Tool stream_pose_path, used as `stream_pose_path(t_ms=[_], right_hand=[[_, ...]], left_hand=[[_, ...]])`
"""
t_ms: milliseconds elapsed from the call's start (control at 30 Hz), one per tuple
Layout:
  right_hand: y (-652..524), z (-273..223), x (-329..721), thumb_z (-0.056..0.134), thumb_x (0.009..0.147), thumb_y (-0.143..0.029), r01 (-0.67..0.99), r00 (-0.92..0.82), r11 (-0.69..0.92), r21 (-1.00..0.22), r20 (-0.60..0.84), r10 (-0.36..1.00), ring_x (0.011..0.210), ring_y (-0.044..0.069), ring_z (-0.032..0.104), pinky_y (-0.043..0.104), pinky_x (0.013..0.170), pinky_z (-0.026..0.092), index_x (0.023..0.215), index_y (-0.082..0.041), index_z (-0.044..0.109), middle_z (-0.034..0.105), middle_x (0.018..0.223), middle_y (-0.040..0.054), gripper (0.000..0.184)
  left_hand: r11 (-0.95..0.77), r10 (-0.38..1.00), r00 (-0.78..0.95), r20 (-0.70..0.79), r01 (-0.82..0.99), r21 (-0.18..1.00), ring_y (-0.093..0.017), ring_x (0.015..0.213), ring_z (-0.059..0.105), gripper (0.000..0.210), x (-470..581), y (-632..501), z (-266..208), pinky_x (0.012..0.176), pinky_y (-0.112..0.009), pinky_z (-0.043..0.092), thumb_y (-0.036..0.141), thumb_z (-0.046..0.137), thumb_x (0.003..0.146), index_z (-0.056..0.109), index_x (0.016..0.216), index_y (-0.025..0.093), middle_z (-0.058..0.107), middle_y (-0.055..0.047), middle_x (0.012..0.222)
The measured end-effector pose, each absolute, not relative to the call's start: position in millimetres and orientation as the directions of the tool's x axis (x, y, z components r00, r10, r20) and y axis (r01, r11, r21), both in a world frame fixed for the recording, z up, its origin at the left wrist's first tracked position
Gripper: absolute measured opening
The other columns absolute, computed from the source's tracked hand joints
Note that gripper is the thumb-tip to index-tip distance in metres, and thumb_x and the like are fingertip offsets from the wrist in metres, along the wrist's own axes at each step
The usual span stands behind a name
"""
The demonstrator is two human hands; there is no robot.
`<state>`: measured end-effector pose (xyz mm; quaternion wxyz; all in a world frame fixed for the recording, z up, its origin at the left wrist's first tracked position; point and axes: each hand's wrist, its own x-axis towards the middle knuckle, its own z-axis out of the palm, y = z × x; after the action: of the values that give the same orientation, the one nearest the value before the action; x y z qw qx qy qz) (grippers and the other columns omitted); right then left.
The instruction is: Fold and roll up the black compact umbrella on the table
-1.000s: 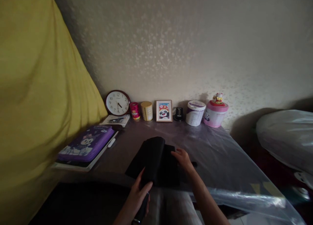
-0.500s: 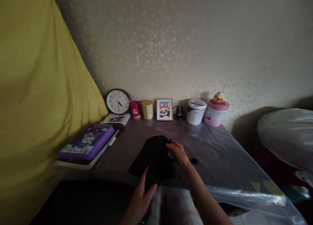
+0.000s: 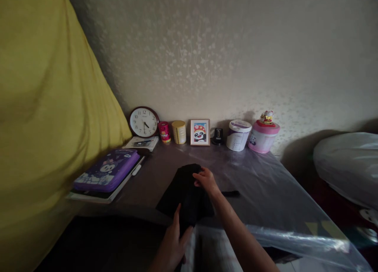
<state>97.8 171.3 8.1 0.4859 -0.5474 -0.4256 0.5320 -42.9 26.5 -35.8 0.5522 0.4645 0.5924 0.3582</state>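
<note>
Pinching the far edge of a black cloth point(image 3: 180, 184), the right hand point(image 3: 204, 180) has its fingers bent in and thumb and fingertips nearly together, the fabric caught between them. The left hand point(image 3: 176, 240) holds the near, gathered end, forefinger laid along the cloth and thumb set apart from it; its other fingers are mostly hidden, so how tightly they close cannot be told. The cloth lies between the hands, over the front edge of the table point(image 3: 254, 177), fanned to the left and bunched at the middle. It looks light, thin and limp — likely smooth enough to slide, and unlikely to break. A pinch on a folded edge should suit it, with the gathered end held steady; gripping one loose layer would probably let the others slip. Just right of the cloth lies a dark strip point(image 3: 232, 193) — whether it is joined on cannot be told. Farther out, a purple case point(image 3: 108, 171) lies to the left, and a framed picture point(image 3: 200, 132) stands by the wall.
</note>
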Motion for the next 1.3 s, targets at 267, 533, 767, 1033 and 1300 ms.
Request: stream_pose_path(t_ms=[267, 533, 767, 1033, 1300], right_hand=[[180.2, -3.2, 91.5, 0.059, 0.076, -0.010, 0.178, 0.041, -0.152, -0.972, -0.147, 0.988, 0.044, 0.010, 0.060, 0.016, 0.041, 0.047, 0.127, -0.012, 0.038, 0.059, 0.056, -0.0072, 0.056], [178.3, -1.5, 89.5, 0.057, 0.076, -0.016, 0.455, -0.004, -0.044, -0.890, -0.051, 0.999, 0.070, 0.017, 0.067, 0.025, 0.065, 0.049, 0.128, -0.006, 0.039, 0.070, 0.068, 0.0021, 0.055], [160.4, 13.0, 87.9, 0.053, 0.078, -0.011, 0.551, -0.085, 0.109, -0.827, 0.074, 0.994, 0.081, 0.018, 0.065, 0.027, 0.076, 0.046, 0.115, -0.011, 0.053, 0.070, 0.076, 0.0039, 0.037], [112.2, -16.8, 105.9, 0.049, 0.086, -0.014, 0.544, -0.282, 0.652, -0.528, 0.617, 0.735, 0.098, 0.020, 0.060, 0.037, 0.091, 0.044, 0.092, -0.020, 0.063, 0.067, 0.098, 0.0071, 0.016], [179.4, -32.8, 116.8, 0.047, 0.086, -0.016, 0.581, -0.230, 0.556, -0.594, 0.535, 0.813, 0.120, 0.024, 0.050, 0.045, 0.103, 0.035, 0.109, -0.019, 0.064, 0.061, 0.122, 0.0086, 0.028]], left_hand=[[0.154, 0.986, 0.022, -0.165, 0.250, 0.956, -0.026, 0.120, 0.052, 0.091, -37.5, 22.1, -34.1, 0.096, -0.037, 0.042, 0.036, 0.057, 0.081, -0.002, 0.147, 0.014, 0.055, -0.018, 0.130], [0.123, 0.990, 0.024, -0.143, 0.375, 0.919, -0.026, 0.114, 0.057, 0.091, -31.6, 13.8, -6.6, 0.094, -0.038, 0.041, 0.034, 0.055, 0.083, -0.010, 0.146, 0.019, 0.058, -0.016, 0.126], [0.053, 0.982, 0.142, -0.123, 0.419, 0.906, -0.024, 0.124, 0.048, 0.077, -33.9, 18.5, -12.4, 0.101, -0.036, 0.034, 0.030, 0.049, 0.085, 0.006, 0.147, 0.021, 0.050, -0.012, 0.136], [-0.008, 0.989, 0.125, -0.074, 0.557, 0.830, -0.020, 0.123, 0.049, 0.071, -34.4, 23.6, -32.7, 0.100, -0.028, 0.037, 0.025, 0.038, 0.085, 0.004, 0.147, 0.012, 0.046, -0.012, 0.139], [0.016, 0.990, 0.111, -0.084, 0.511, 0.859, -0.022, 0.118, 0.054, 0.074, -36.5, 21.1, -29.0, 0.099, -0.034, 0.038, 0.029, 0.038, 0.084, 0.004, 0.147, 0.010, 0.055, -0.015, 0.131]])
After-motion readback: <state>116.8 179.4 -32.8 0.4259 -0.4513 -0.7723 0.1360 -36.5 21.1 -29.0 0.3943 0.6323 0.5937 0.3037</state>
